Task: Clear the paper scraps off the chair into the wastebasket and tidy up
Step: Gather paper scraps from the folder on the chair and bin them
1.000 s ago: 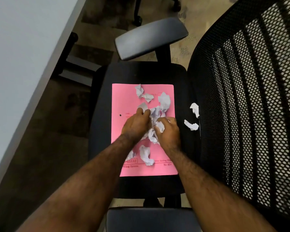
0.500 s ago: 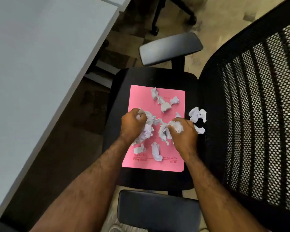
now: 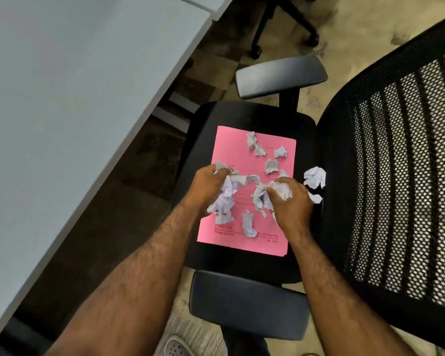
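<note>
A pink folder [image 3: 231, 147] lies flat on the black chair seat [image 3: 242, 114]. Several crumpled white paper scraps are spread over it, with loose ones near its far edge [image 3: 258, 150] and one near its front [image 3: 248, 223]. My left hand [image 3: 207, 187] is shut on a bunch of scraps [image 3: 225, 199] at the folder's left side. My right hand [image 3: 292, 201] is shut on more scraps [image 3: 280, 190] at the folder's right side. Two scraps [image 3: 315, 177] lie on the seat beside the backrest. No wastebasket is in view.
The chair's mesh backrest [image 3: 401, 160] rises on the right. Armrests sit at the far side [image 3: 280, 75] and the near side [image 3: 249, 301] of the seat. A grey desk [image 3: 62, 98] fills the left. Another chair's wheeled base [image 3: 288, 21] stands behind. A shoe [image 3: 176, 346] shows below.
My hands have drawn apart, each with a clump of scraps. The view has shifted, so the chair now sits further right and more of the desk shows.
</note>
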Motion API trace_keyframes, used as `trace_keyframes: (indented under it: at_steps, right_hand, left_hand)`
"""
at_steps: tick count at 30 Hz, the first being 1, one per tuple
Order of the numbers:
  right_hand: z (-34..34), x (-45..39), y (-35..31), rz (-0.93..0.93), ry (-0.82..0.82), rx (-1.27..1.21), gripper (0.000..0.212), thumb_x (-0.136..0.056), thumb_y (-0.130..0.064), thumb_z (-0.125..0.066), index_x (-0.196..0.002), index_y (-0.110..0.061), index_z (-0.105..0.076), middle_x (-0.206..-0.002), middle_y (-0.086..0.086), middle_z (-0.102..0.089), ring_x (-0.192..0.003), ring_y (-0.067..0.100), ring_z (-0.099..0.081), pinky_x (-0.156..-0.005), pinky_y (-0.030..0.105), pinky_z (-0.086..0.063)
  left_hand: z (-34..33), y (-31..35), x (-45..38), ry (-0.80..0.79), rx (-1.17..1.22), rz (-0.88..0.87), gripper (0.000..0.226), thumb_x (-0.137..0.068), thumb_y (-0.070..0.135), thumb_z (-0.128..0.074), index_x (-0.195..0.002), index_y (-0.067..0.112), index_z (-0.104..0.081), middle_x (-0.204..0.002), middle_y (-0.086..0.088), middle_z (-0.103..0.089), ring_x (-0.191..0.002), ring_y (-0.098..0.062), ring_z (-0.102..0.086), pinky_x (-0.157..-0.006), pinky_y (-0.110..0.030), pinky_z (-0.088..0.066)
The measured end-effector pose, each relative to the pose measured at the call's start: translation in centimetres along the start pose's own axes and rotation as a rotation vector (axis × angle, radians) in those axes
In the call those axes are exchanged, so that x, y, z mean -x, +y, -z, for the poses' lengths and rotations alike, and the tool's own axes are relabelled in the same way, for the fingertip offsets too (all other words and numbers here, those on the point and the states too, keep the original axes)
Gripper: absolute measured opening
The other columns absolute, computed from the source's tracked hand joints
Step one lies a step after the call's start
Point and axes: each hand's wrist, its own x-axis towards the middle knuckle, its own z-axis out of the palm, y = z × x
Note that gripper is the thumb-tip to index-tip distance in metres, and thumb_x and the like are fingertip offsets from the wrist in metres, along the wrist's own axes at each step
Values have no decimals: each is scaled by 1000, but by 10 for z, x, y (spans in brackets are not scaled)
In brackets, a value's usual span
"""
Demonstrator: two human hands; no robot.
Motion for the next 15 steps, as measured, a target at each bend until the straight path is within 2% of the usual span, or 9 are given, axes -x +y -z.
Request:
trace_keyframes:
  at_steps: [5, 9, 11, 14, 15]
  right_hand:
    - [3, 1, 3, -23, 20, 1, 24, -83, -19, -76, -105, -21, -69, -116, 3, -62, -97, 10, -54, -67, 3, -32]
    - [6, 2, 2, -26, 28, -10, 25, -82, -20, -76, -106, -21, -69, -116, 3, -62, -98, 9, -53, -68, 4, -33]
    - [6, 3, -1, -32, 32, -23, 26, -82, -21, -76, -107, -21, -68, -116, 2, -62, -98, 9, -53, -68, 4, -33]
    - [2, 8, -11, -29, 12, -94, 25, -83, -23, -76, -106, -24, -67, -116, 2, -63, -99, 10, -56, -74, 13, -43]
    - [0, 11, -16, -27, 0, -118, 25, -83, -23, -76, -106, -25, -67, -115, 1, -64, -100, 12, -58, -79, 20, -49]
  left_hand:
    - [-4, 3, 4, -37, 56, 34, 24, -91, 15, -58, -75, 13, -75, -72, -9, -73, -62, -20, -70, -57, -31, -56]
    - [-1, 5, 10, -52, 100, 59, 25, -90, 18, -59, -70, 15, -75, -74, -9, -72, -68, -22, -69, -65, -34, -58]
    - [1, 8, 14, -50, 106, 64, 32, -91, 18, -59, -63, 16, -75, -70, -7, -72, -67, -19, -69, -65, -32, -58]
    - [12, 13, 24, -34, 167, 64, 55, -99, 10, -45, -51, 14, -71, -54, -2, -66, -51, -9, -64, -50, -19, -53]
    - [18, 14, 28, -18, 131, 43, 50, -101, 11, -41, -61, 18, -71, -59, 0, -65, -53, -8, -62, -49, -19, -51]
